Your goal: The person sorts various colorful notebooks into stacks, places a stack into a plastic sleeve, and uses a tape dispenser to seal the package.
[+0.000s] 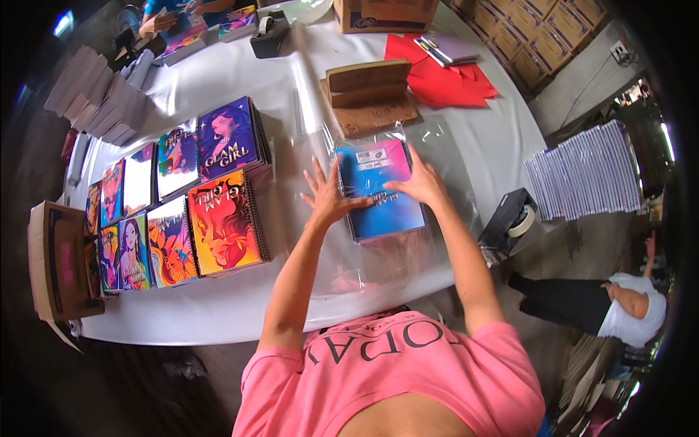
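Observation:
A blue and pink notebook (387,218), perhaps a stack of them, lies in front of me with a white label on its cover. Clear plastic film (342,273) spreads under and around it. My left hand (329,197) is at its left edge, fingers spread, thumb lying across the cover. On the opposite edge, my right hand (424,183) has its fingers apart and its thumb on the cover too. Neither hand is closed around anything. Just beyond the notebook sits a brown cardboard piece (371,113) with an upright flap.
Stacks of colourful spiral notebooks (226,222) stand at left beside an open carton (62,269). A tape dispenser (510,222) and a tall notebook pile (586,175) are at right. Red sheets (444,76) lie at the back. Another person's hand (156,24) works far left; someone stands at right.

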Motion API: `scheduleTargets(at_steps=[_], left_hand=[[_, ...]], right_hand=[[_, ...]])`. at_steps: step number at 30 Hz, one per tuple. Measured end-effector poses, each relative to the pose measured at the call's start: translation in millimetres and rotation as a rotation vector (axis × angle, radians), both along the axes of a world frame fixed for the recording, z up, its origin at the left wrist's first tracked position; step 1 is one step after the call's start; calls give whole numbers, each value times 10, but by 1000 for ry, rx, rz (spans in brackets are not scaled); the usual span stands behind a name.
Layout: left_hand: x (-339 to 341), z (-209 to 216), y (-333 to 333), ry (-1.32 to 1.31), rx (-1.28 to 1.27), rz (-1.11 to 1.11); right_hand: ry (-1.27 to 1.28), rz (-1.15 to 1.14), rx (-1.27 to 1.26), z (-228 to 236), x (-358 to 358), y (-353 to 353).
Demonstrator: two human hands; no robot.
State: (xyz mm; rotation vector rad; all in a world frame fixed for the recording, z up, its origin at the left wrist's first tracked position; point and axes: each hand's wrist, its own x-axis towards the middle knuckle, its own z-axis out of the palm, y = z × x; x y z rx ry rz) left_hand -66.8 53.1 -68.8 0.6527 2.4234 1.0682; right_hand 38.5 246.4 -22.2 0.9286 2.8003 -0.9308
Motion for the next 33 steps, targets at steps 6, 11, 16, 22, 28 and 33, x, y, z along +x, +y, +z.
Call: scheduleTargets(at_steps=[6, 11, 16, 22, 28, 33], left_hand=[[393, -127, 55, -276, 284, 91], [749, 292, -246, -303, 1013, -58], [879, 403, -317, -56, 620, 15], [822, 475, -247, -191, 691, 68], [801, -325, -240, -52, 662, 112], [852, 142, -305, 631, 981, 230]], right_hand=[[360, -185, -679, -681, 331, 79], [769, 69, -922, -174, 707, -86], [758, 445, -399, -337, 808, -121], [669, 168, -724, -96, 769, -254], [528, 33, -818, -399, 757, -230], [1074, 55, -714, -60, 830, -354]])
